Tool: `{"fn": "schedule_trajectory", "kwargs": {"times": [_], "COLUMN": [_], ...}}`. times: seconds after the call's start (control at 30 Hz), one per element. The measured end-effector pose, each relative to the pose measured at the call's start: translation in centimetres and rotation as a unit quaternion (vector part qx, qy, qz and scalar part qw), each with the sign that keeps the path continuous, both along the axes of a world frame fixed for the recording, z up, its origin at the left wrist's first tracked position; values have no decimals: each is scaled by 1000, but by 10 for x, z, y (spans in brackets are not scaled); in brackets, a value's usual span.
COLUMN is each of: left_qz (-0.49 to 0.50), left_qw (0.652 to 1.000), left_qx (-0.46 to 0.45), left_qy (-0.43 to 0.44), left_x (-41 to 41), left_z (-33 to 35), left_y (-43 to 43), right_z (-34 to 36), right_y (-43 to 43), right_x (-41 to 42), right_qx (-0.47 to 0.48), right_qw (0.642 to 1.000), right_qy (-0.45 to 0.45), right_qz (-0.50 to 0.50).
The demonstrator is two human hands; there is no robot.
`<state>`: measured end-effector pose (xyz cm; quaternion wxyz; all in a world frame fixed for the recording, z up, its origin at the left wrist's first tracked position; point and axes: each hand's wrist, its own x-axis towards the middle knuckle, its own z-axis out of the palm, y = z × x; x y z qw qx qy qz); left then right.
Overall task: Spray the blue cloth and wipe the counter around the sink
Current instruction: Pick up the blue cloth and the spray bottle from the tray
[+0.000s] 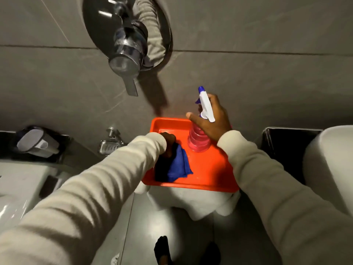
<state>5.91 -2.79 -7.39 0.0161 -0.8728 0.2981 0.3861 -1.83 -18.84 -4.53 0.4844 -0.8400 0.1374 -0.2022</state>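
A folded blue cloth (178, 164) lies in an orange tray (210, 175) that rests on a white stool. My left hand (169, 144) presses down on the cloth's left part, fingers closed on it. A pink ribbed spray bottle (197, 141) with a white and blue trigger head stands upright at the tray's back. My right hand (212, 118) wraps around the bottle's neck just below the trigger. Both arms wear cream sleeves.
A chrome wall tap (125, 54) juts from the grey tiled wall above. A white sink (17, 188) and a soap dish (109, 145) are at the left, a white toilet (330, 165) at the right. My feet stand on the grey floor below.
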Motion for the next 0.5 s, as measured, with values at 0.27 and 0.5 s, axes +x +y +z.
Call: {"fn": "schedule_trajectory", "kwargs": {"times": [0.27, 0.5], "left_qz": [99, 335], "left_qw": [979, 812], "left_qx": [-121, -403], "left_qy": [129, 257], "left_x": [-12, -31], "left_z": [8, 34], "left_y": [10, 48], "right_z": [-2, 63], "right_y": [7, 13], "right_x": [26, 25], "right_qx": [116, 104], "right_qw": [993, 981], "right_qy": [3, 39], "right_qz": [-9, 157]}}
